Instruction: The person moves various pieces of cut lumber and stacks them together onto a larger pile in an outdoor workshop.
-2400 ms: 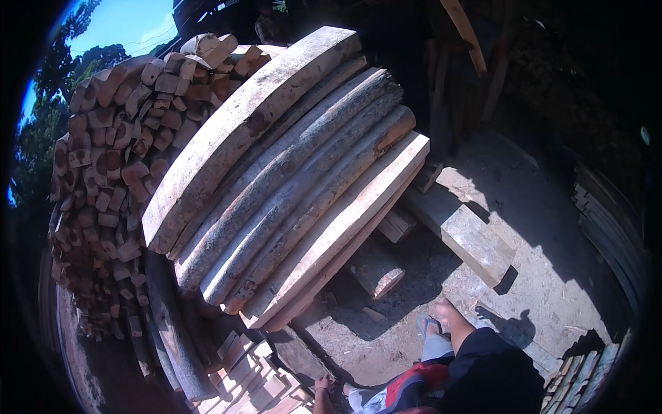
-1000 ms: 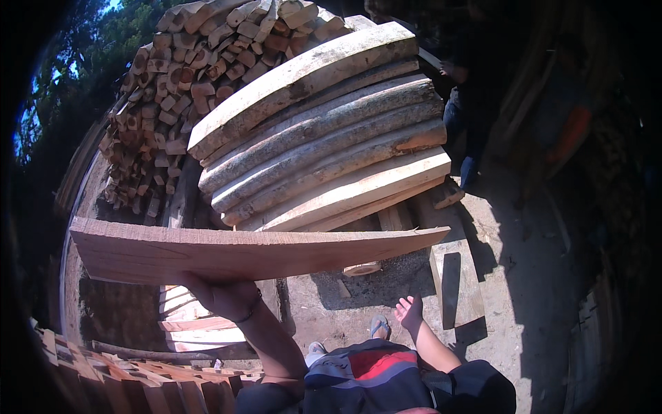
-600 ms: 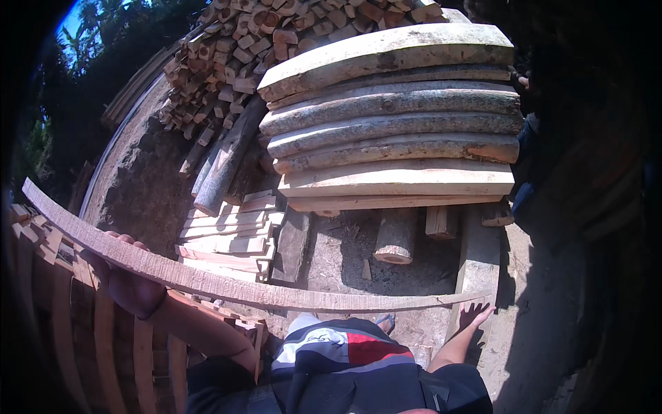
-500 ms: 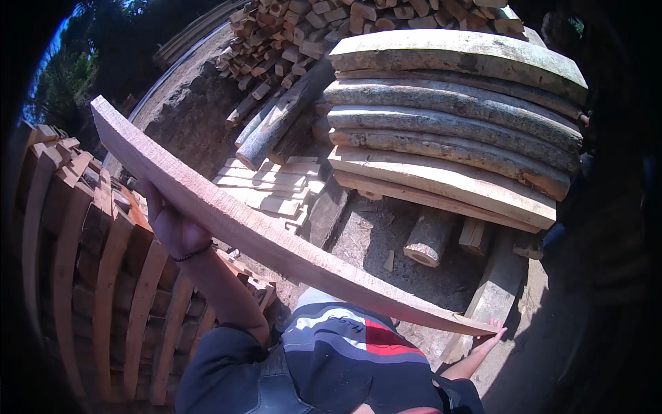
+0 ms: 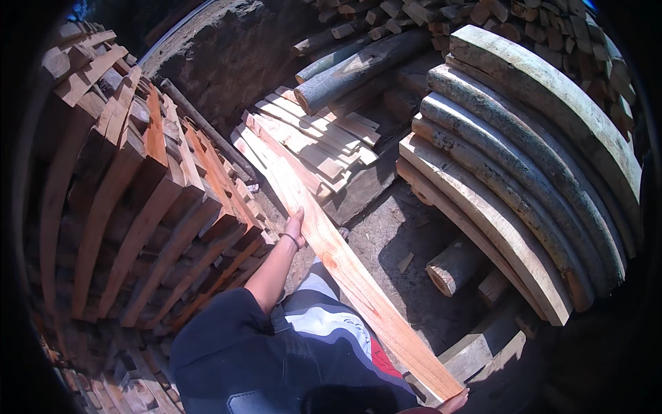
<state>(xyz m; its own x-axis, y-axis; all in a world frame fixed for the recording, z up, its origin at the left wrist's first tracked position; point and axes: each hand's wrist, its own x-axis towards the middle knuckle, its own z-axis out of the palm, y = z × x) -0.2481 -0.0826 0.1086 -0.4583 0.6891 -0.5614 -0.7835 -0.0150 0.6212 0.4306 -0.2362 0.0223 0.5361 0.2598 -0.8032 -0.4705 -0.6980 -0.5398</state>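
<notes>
I hold a long pale wooden plank (image 5: pixel 324 241) that runs from the upper left down to the lower right. My left hand (image 5: pixel 295 226) grips its left edge near the middle, a band on the wrist. My right hand (image 5: pixel 456 400) holds the plank's near end at the bottom edge; only the fingers show. The plank's far end lies over a low pile of pale sawn boards (image 5: pixel 314 141).
A tall stack of reddish boards (image 5: pixel 138 193) rises at my left. Thick curved slabs (image 5: pixel 524 159) rest on short log sections (image 5: pixel 452 265) at the right. Round logs (image 5: pixel 358 65) and split firewood lie behind. Bare dirt ground (image 5: pixel 396 228) sits between.
I turned left with the plank, swinging it from level in front of me to lengthwise over the low board pile. The slab stack moved from centre to the right of view.
</notes>
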